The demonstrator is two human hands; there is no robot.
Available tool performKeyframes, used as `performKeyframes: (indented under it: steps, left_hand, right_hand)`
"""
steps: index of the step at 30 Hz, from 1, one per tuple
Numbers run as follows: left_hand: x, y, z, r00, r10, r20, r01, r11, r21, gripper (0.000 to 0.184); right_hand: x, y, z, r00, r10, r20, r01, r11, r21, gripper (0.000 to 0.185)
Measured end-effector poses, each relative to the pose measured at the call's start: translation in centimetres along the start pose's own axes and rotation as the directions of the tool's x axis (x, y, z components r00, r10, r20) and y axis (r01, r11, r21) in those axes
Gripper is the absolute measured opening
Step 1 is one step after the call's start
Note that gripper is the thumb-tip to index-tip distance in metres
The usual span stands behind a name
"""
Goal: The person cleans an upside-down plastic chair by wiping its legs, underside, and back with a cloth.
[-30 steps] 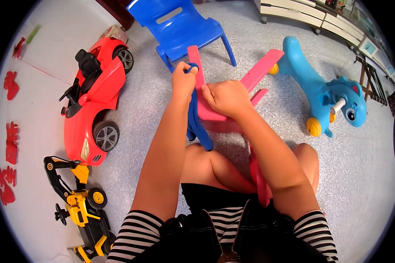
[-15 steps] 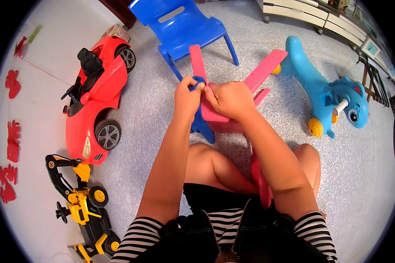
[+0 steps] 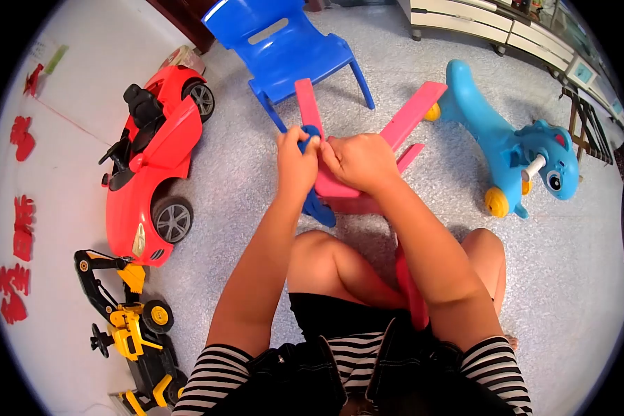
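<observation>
My left hand [image 3: 297,161] is closed on a blue cloth [image 3: 321,210], pinching a fold of it near the thumb while the rest hangs below. The cloth lies against the left side of a pink plastic chair [image 3: 340,188], tipped over with its legs pointing away from me. My right hand [image 3: 362,163] is curled round the chair close to the cloth, its thumb almost meeting the left one; its inner fingers are hidden. Part of the chair reaches down between my bent legs.
A blue child's chair [image 3: 291,62] stands just beyond the pink one. On the right is a blue ride-on animal [image 3: 485,132] with yellow wheels. A red toy car [image 3: 156,159] and a yellow-black toy digger [image 3: 135,333] line the left wall. A white cabinet [image 3: 464,21] stands at the back.
Both hands stay in nearly the same place on the pink chair, with the left hand and cloth shifting slightly. The whole view has tilted a little.
</observation>
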State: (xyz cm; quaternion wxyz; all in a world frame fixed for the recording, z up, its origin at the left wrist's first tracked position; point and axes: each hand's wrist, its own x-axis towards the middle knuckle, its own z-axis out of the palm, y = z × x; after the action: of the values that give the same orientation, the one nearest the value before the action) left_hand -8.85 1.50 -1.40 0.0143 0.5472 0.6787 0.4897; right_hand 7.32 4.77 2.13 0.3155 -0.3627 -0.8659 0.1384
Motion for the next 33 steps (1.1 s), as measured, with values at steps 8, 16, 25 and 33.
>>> performKeyframes:
  steps: [8,16,25,33]
  left_hand:
    - [2.5,-0.6,0.4,0.939,-0.294,0.180,0.314,0.945,-0.089,0.021]
    - [12.1,-2.3,4.3,0.929,-0.334,0.158,0.346,0.936,-0.055,0.019]
    - [8.4,-2.5,3.2,0.983,-0.144,0.118,0.125,0.981,0.150,0.022]
    - [14.4,-3.7,6.0,0.972,-0.219,0.091,0.205,0.969,0.139,0.018]
  right_hand:
    - [0.0,0.1,0.0,1.000,-0.026,0.005,0.026,1.000,-0.009,0.044]
    - [0.0,0.1,0.1,0.998,-0.056,-0.012,0.056,0.998,-0.033,0.045]
    - [-0.3,0.4,0.4,0.987,-0.119,-0.105,0.120,0.993,-0.002,0.041]
    - [-0.1,0.6,0.3,0.985,-0.136,-0.109,0.140,0.990,0.027,0.040]
